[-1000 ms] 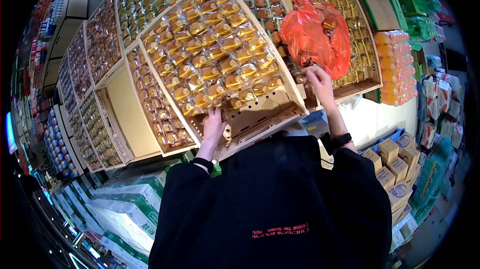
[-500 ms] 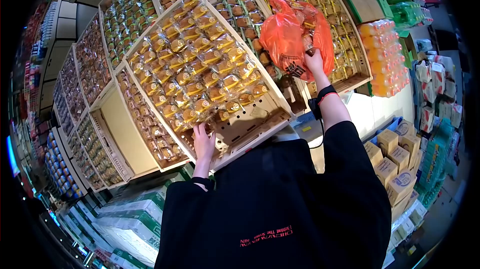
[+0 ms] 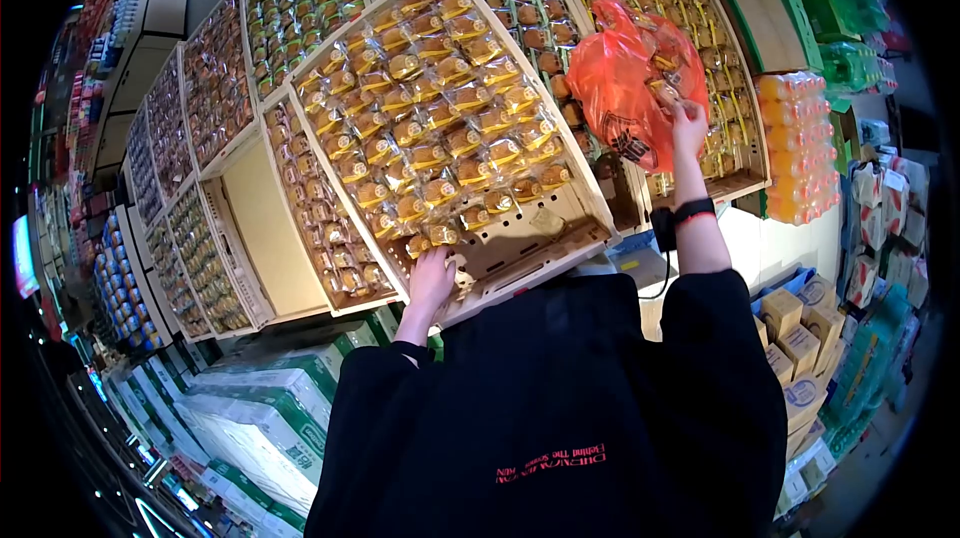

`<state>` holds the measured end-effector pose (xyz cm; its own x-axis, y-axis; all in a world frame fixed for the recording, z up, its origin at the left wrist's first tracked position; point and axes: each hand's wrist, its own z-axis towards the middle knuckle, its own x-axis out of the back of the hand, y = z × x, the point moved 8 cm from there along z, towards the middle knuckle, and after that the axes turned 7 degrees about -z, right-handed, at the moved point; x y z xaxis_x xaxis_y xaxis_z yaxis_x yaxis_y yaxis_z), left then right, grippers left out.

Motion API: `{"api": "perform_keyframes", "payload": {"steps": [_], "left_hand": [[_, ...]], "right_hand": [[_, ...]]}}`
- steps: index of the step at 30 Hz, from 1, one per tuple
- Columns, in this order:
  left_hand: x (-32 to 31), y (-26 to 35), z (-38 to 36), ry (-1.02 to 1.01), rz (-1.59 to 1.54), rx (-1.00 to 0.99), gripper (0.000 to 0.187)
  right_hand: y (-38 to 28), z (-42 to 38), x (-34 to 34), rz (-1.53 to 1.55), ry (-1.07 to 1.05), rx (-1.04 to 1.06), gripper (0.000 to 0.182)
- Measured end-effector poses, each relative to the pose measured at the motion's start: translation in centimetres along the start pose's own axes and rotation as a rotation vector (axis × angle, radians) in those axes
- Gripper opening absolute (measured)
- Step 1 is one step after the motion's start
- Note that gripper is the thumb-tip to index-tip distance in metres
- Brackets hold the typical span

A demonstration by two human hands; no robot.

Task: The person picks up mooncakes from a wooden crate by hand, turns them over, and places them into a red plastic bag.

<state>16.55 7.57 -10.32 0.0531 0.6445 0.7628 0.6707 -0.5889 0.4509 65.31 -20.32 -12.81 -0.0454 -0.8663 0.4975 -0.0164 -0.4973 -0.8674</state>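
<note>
At the lower edge of the wooden crate (image 3: 548,265), my left hand (image 3: 432,281) touches the nearest of the wrapped cakes (image 3: 443,235); its fingers curl and what they hold, if anything, is hidden. Rows of these cakes in clear and yellow wrappers fill the crate's upper part, above bare slatted floor. To the right, my right hand (image 3: 688,124) is closed at the open side of a red plastic bag (image 3: 615,88) with wrapped items inside. The bag rests over neighbouring crates, and whether the fingers grip its film or an item is unclear.
More crates of wrapped cakes (image 3: 305,13) spread left and behind. A crate with a bare panel (image 3: 268,228) is at left. Orange bottles (image 3: 795,148) and small cardboard boxes (image 3: 800,348) stand right. White and green cartons (image 3: 270,433) lie lower left.
The view has shifted, so the crates appear further right. My right hand has moved up against the bag's contents, and the dark item seen at its fingertips no longer shows there. My left hand stays at the crate's near edge.
</note>
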Motion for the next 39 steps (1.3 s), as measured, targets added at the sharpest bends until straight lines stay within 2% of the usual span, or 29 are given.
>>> {"api": "perform_keyframes", "payload": {"steps": [1, 2, 3, 6, 8, 10, 12, 14, 16, 18, 21, 23, 24, 26, 28, 29, 30, 32, 34, 36, 38, 39], "left_hand": [[0.6, 0.4, 0.1, 0.004, -0.007, 0.004, 0.031], [0.8, 0.8, 0.3, -0.103, -0.043, 0.066, 0.034], [0.4, 0.9, 0.4, -0.212, -0.079, 0.126, 0.037], [0.2, 1.4, 1.3, -0.236, -0.03, 0.037, 0.041], [0.8, 1.7, 2.0, -0.219, 0.002, 0.065, 0.039], [0.2, 1.5, 2.6, -0.259, -0.048, 0.161, 0.041], [0.2, 2.9, 3.1, -0.285, -0.065, 0.118, 0.037], [0.8, 5.6, 3.8, -0.269, -0.197, -0.007, 0.034], [1.2, 6.7, 4.2, -0.244, -0.187, -0.039, 0.032], [1.7, 7.4, 4.6, -0.209, -0.245, -0.089, 0.034], [1.5, 7.0, 4.1, -0.206, -0.292, -0.069, 0.031], [1.3, 6.6, 3.4, -0.219, -0.341, -0.043, 0.028], [1.2, 6.4, 3.0, -0.23, -0.333, -0.054, 0.028], [1.1, 6.0, 2.1, -0.25, -0.339, -0.056, 0.028], [1.0, 5.4, 1.4, -0.277, -0.32, -0.036, 0.028], [0.8, 5.0, 1.1, -0.29, -0.311, -0.005, 0.028], [0.7, 4.5, 0.7, -0.303, -0.301, 0.029, 0.029], [0.9, 4.4, 0.1, -0.31, -0.285, 0.034, 0.03], [1.1, 4.5, -0.4, -0.332, -0.237, 0.04, 0.03], [1.2, 4.3, -0.9, -0.347, -0.21, 0.052, 0.029], [1.5, 4.5, -1.2, -0.354, -0.197, 0.0, 0.028], [1.7, 4.6, -1.2, -0.346, -0.21, -0.009, 0.029]], "right_hand": [[-0.9, -1.0, 1.3, 0.075, -0.013, -0.081, 0.014], [-2.0, -2.1, 2.5, 0.149, -0.026, -0.162, 0.015], [-3.4, -3.1, 3.7, 0.145, -0.03, -0.156, 0.015], [-7.2, -6.1, 6.5, 0.229, -0.082, -0.156, 0.013], [-9.1, -7.8, 6.2, 0.281, -0.275, -0.224, 0.01], [-9.8, -8.8, 5.5, 0.335, -0.318, -0.17, 0.011], [-11.0, -9.8, 4.3, 0.346, -0.439, -0.096, 0.014], [-10.2, -9.9, 3.6, 0.32, -0.457, -0.06, 0.016], [-8.1, -9.5, 3.8, 0.095, -0.404, -0.021, 0.022], [-5.9, -10.6, 3.9, -0.017, -0.455, -0.046, 0.024], [-1.6, -14.3, 2.1, 0.025, -0.654, -0.197, 0.025], [1.5, -16.6, 0.8, 0.095, -0.687, -0.225, 0.025], [3.2, -17.0, 0.4, -0.211, -0.736, -0.103, 0.029], [4.0, -18.3, -0.6, -0.593, -0.726, 0.106, 0.03], [6.4, -19.5, -2.8, -0.701, -0.838, 0.205, 0.04], [7.8, -20.2, -3.7, -0.834, -0.87, 0.187, 0.04], [9.4, -20.6, -4.7, -0.911, -0.981, 0.076, 0.046], [9.5, -20.7, -4.9, -0.994, -1.052, -0.091, 0.046], [10.5, -20.7, -6.2, -1.089, -1.116, 0.043, 0.043], [10.8, -20.7, -7.1, -1.189, -1.052, 0.177, 0.042], [9.1, -20.1, -6.2, -1.11, -1.081, -0.133, 0.041], [12.9, -20.1, -8.0, -1.19, -1.039, 0.047, 0.039]]}}
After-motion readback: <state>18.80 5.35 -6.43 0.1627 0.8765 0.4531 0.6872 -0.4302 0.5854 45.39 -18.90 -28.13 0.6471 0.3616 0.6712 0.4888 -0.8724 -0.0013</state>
